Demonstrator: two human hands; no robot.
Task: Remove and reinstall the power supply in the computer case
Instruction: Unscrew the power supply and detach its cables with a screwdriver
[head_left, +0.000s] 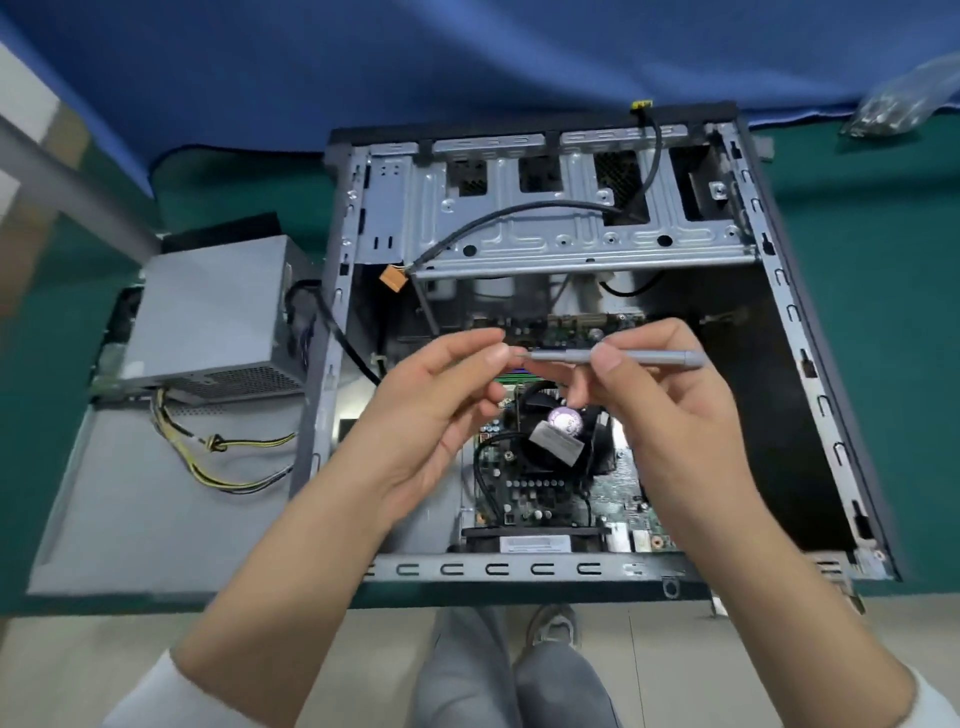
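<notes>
The open computer case (789, 322) lies on its side on the table, its motherboard and CPU fan (558, 431) exposed. The grey power supply (208, 312) sits outside the case to the left, on the removed side panel (140, 509), with its yellow and black cables (228, 457) trailing over the panel. Above the motherboard my right hand (670, 421) grips a slim grey screwdriver (644, 357) held level. My left hand (441, 400) pinches at the screwdriver's tip with thumb and forefinger; whether a screw is there I cannot tell.
A green mat (883, 260) covers the table, with blue cloth (415, 62) behind the case. A clear plastic bag (904, 104) lies at the far right. A black cable (519, 218) crosses the drive cage. My knees and a shoe show below the table's edge.
</notes>
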